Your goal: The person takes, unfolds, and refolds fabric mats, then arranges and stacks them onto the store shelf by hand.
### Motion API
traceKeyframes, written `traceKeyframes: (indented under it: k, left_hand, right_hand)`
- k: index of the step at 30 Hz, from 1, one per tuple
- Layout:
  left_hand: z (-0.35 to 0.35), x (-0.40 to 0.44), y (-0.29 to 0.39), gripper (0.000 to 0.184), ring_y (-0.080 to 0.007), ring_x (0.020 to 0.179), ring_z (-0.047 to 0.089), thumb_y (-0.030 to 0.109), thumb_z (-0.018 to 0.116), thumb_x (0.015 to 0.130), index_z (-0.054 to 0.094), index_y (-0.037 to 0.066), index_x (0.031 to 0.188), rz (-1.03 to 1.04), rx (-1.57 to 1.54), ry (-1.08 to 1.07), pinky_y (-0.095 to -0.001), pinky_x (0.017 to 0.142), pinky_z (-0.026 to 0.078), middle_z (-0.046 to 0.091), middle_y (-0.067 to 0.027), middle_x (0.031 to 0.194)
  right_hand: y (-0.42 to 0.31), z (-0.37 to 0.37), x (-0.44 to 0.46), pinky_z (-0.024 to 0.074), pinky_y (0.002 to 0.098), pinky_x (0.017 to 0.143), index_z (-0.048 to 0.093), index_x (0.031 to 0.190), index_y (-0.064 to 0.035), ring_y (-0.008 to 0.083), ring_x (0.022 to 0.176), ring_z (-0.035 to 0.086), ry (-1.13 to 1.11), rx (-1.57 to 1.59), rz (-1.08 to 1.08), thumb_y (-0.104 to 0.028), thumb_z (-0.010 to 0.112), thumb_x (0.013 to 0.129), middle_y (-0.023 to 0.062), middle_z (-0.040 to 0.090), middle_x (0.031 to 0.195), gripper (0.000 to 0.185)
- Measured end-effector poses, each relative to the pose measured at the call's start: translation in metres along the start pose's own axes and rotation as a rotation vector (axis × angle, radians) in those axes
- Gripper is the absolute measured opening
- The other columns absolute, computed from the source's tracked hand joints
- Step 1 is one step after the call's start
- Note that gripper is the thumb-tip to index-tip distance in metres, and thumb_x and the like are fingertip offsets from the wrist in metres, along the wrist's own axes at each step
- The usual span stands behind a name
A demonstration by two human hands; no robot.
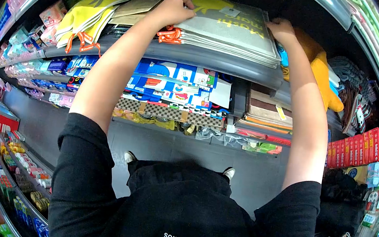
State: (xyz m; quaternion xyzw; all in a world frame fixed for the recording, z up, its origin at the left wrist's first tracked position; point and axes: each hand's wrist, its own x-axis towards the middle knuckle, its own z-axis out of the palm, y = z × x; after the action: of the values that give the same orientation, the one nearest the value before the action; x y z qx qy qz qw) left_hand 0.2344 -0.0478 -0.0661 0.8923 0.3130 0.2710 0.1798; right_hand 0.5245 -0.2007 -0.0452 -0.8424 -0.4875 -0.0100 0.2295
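Observation:
A neat stack of flat grey mats (231, 29) with yellow lettering lies on the upper shelf, a small white label on the top one. My left hand (176, 11) is closed at the stack's left edge, its fingers curled against the top mat. At the opposite edge, my right hand (282, 31) has its fingers bent over the side near the far corner. Exactly how many layers the fingers hold is hidden. Orange tags (170, 35) stick out at the stack's front left.
Yellow-and-grey folded pieces (86, 13) lie left of the stack, beside a brown flat piece (139, 6). An orange plush item (320, 70) hangs at right. Lower shelves hold blue printed packs (176, 73) and brown striped mats (267, 104). Red packets (363, 145) stand far right.

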Motion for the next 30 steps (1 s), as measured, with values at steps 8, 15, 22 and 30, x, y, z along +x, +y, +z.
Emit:
traceKeyframes:
  k: [8, 15, 22, 30]
  left_hand:
    - [0.012, 0.039, -0.012, 0.039, -0.0166, 0.082, 0.060, 0.024, 0.063, 0.070, 0.063, 0.004, 0.103, -0.080, -0.051, -0.036, -0.0274, 0.074, 0.046, 0.065, -0.0113, 0.093]
    - [0.013, 0.033, -0.014, 0.048, -0.0176, 0.083, 0.059, 0.019, 0.061, 0.071, 0.056, 0.007, 0.117, -0.022, -0.196, -0.053, -0.0259, 0.077, 0.044, 0.064, -0.0138, 0.096]
    - [0.029, 0.043, -0.005, 0.049, -0.0204, 0.090, 0.060, 0.019, 0.063, 0.072, 0.055, 0.008, 0.120, -0.037, -0.046, -0.067, -0.0289, 0.079, 0.045, 0.062, -0.0180, 0.103]
    - [0.025, 0.041, -0.002, 0.047, -0.0278, 0.098, 0.059, 0.017, 0.061, 0.072, 0.056, 0.010, 0.117, -0.002, 0.124, -0.085, -0.0307, 0.084, 0.045, 0.059, -0.0185, 0.109]
  right_hand:
    - [0.016, 0.024, 0.025, 0.0473, 0.0330, 0.072, 0.067, 0.093, -0.0003, 0.0232, 0.076, 0.063, -0.034, 0.034, 0.095, -0.030, 0.065, 0.075, 0.0165, 0.066, 0.089, 0.034]
    - [0.007, 0.023, 0.013, 0.0481, 0.0307, 0.071, 0.066, 0.093, -0.0008, 0.0189, 0.077, 0.062, 0.021, 0.230, -0.003, -0.019, 0.066, 0.075, 0.0141, 0.065, 0.090, 0.026]
    - [0.032, 0.012, 0.009, 0.0473, 0.0301, 0.070, 0.064, 0.093, 0.0003, 0.0187, 0.076, 0.060, 0.067, 0.295, 0.030, -0.019, 0.064, 0.077, 0.0122, 0.065, 0.089, 0.025]
    - [0.039, 0.020, 0.007, 0.0483, 0.0331, 0.074, 0.067, 0.091, -0.0041, 0.0259, 0.081, 0.064, 0.000, 0.139, 0.050, -0.030, 0.065, 0.071, 0.0166, 0.065, 0.089, 0.032]
